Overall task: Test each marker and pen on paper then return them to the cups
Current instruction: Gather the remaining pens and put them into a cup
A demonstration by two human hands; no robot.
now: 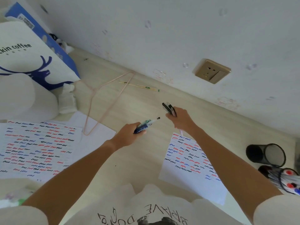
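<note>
pens: left hand (129, 133) fingers gripped a blue bunch (146, 125); right hand (179, 118) fingers gripped a black bunch (169, 108), both above the table (138, 103) between scribbled sheets (190, 161); mesh cups (267, 155) at right.

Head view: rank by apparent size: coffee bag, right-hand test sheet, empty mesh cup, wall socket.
1. coffee bag, cropped by the frame edge
2. right-hand test sheet, partly covered by the arm
3. empty mesh cup
4. wall socket
Cup and socket look close; the socket lies farther away, so that order is unsure.
</note>
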